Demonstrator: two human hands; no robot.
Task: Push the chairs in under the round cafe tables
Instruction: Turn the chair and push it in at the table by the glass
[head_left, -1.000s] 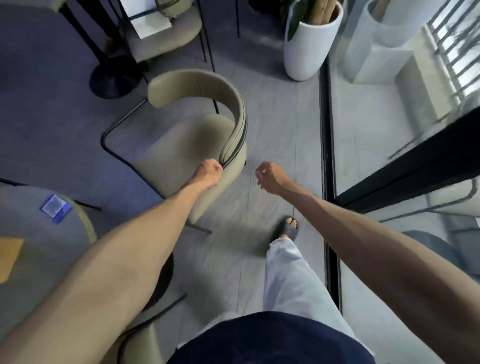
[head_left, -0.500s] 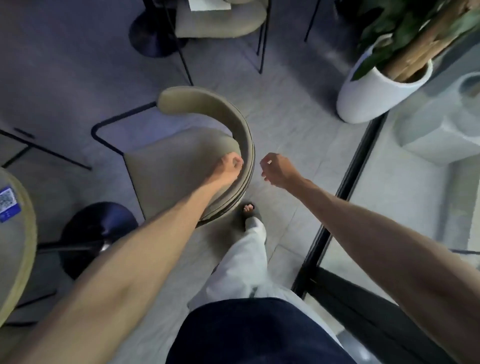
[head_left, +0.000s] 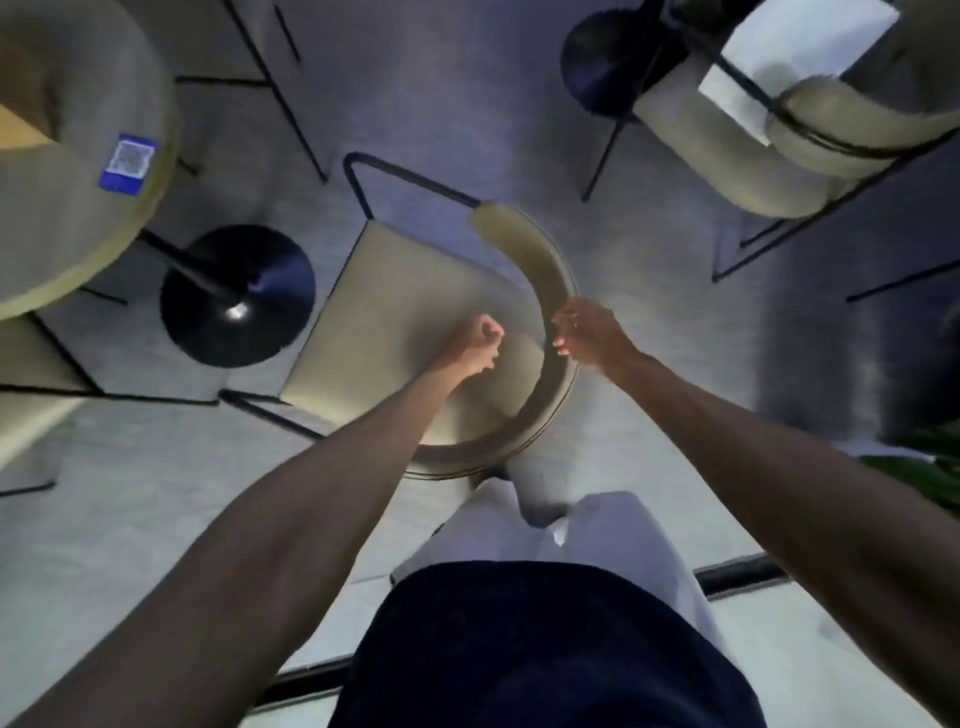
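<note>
The beige chair (head_left: 415, 332) sits at the centre of the view, seen from straight above, its curved backrest (head_left: 540, 265) arcing from 12 o'clock round to 6 o'clock on the right side of the seat. The right hand (head_left: 584, 330) is at the backrest's rim at about 3 o'clock of the chair, fingers curled loosely at the padded edge; motion blur hides whether they actually clasp it. The left hand (head_left: 475, 345) hovers over the seat as a closed fist, holding nothing, just to the 9 o'clock side of the right hand. The seat is a flat, squared cushion in pale fabric, the backrest a thick padded band, and a thin black metal frame (head_left: 363, 171) loops out toward 11 o'clock. The round tabletop (head_left: 78, 234), with a yellowish edge and a blue sticker (head_left: 127, 163), lies at 10 o'clock; its glossy black disc base (head_left: 236, 296) stands just beside the chair's front at 9 o'clock. A second beige chair (head_left: 779, 150) stands at 1 o'clock. The floor (head_left: 130, 493) is pale grey tile, and green leaves (head_left: 930, 462) show at 4 o'clock.
</note>
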